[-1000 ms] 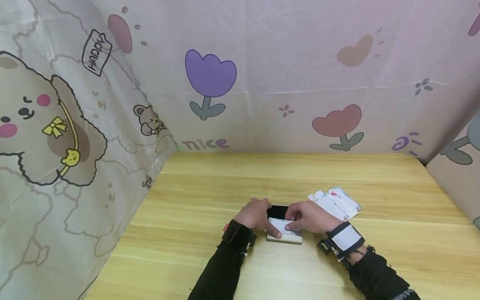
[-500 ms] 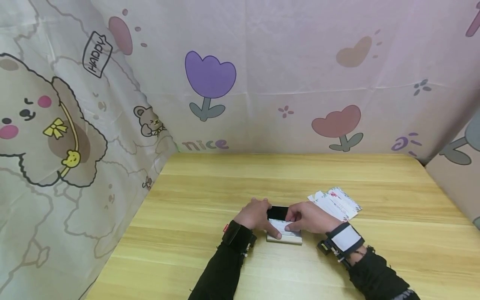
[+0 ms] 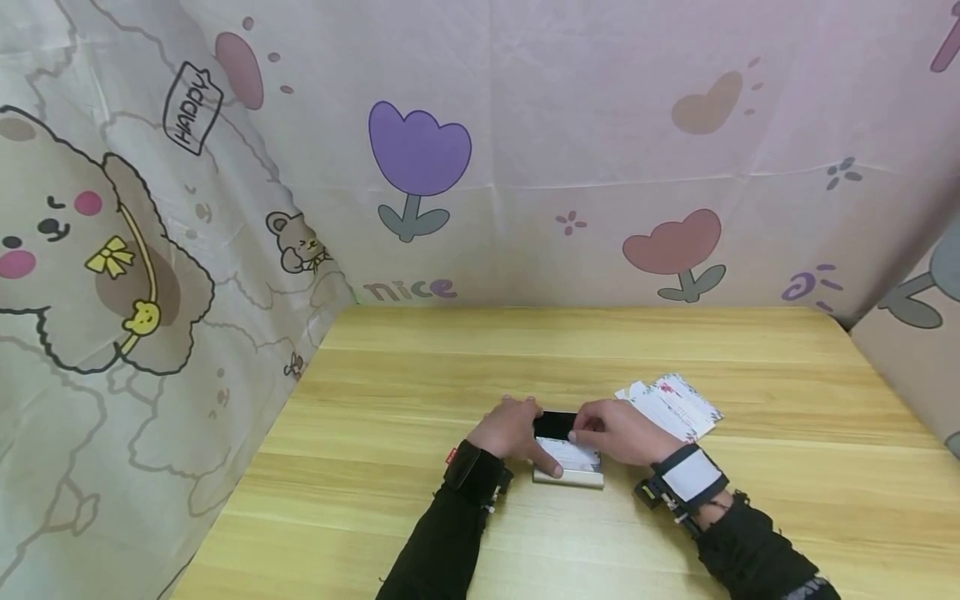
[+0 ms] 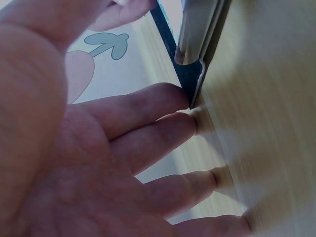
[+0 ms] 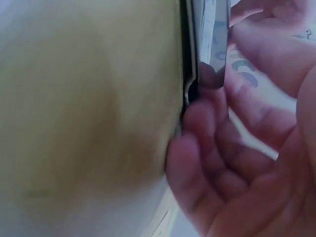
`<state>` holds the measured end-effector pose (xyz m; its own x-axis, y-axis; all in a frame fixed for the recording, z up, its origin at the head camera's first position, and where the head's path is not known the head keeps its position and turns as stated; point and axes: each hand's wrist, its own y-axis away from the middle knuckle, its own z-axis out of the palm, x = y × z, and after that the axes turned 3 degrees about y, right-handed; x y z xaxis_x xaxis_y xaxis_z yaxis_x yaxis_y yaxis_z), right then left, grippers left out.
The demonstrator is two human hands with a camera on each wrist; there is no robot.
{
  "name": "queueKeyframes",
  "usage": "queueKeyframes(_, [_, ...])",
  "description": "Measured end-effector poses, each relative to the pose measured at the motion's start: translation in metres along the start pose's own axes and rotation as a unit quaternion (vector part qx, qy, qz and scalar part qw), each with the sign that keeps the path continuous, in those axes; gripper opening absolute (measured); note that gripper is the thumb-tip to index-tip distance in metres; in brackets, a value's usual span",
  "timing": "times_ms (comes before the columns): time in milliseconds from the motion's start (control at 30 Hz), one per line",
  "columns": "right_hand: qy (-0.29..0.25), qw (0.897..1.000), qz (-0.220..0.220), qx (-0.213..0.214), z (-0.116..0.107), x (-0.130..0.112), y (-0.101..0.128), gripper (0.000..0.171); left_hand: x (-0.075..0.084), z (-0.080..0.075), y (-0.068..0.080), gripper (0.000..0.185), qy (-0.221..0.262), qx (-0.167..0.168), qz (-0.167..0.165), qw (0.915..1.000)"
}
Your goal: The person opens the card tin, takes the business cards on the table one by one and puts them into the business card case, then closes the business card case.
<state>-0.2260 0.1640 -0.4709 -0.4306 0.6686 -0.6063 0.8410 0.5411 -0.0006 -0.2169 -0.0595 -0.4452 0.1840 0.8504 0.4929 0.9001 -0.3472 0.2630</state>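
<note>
Card case (image 3: 567, 481): where is it, and how does it look?

On the tabletop (image 3: 420, 367), between the two hands. Black panel toward the far side, silver-coloured strip along the near edge, white printed card (image 3: 579, 456) lying between them.

Left hand (image 3: 513, 429): state of the grip?

Fingers spread and fairly straight, thumb laid over the near left part of the case. Left wrist view: one fingertip touches the case's corner; the others stand spread on the tabletop.

And the right hand (image 3: 626, 435)?

Fingers curled in at the right side of the case, thumb tip over the edge of the black panel. Right wrist view: bent fingers touch the end of the case. Whether that grip pinches anything, I cannot tell.

Surroundings?

Loose cards (image 3: 671, 406) with floral borders, overlapping, just beyond the right hand. Dark sleeves (image 3: 435, 546); a black strap on each wrist, the right one bearing a white patch (image 3: 692, 476). Patterned cloth (image 3: 540, 108) behind the tabletop, printed with a purple tulip (image 3: 420, 154).
</note>
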Motion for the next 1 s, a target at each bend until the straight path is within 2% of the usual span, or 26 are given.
queueKeyframes(133, [0.052,0.996,0.028,0.07,-0.001,0.002,-0.001,0.012,0.0,0.0,0.001,0.093,0.003,-0.001,0.002,1.0])
queueKeyframes(200, [0.078,0.99,0.047,0.11,-0.002,0.002,0.0,0.019,0.0,0.0,0.001,0.093,0.003,-0.002,0.003,1.0])
queueKeyframes(300, [0.109,0.978,0.098,0.147,-0.003,0.002,0.003,0.035,0.0,0.0,0.001,0.094,0.003,-0.002,0.004,1.0])
queueKeyframes(433, [0.123,0.965,0.178,0.148,-0.007,0.002,0.007,0.054,0.0,0.0,0.002,0.093,0.006,0.002,0.007,1.0])
queueKeyframes(533, [0.125,0.959,0.215,0.138,-0.01,0.004,0.008,0.057,-0.001,0.0,0.002,0.092,0.007,0.005,0.008,0.9999])
queueKeyframes(633, [0.134,0.956,0.226,0.128,-0.012,0.006,0.008,0.047,-0.001,0.0,0.002,0.092,0.006,0.006,0.008,0.9999])
queueKeyframes(733, [0.148,0.957,0.217,0.124,-0.013,0.008,0.009,0.035,-0.001,0.0,0.002,0.092,0.006,0.006,0.006,0.9999])
queueKeyframes(1000, [0.156,0.957,0.194,0.147,-0.017,0.009,0.009,0.026,0.0,0.0,0.002,0.093,0.005,0.004,0.004,1.0])
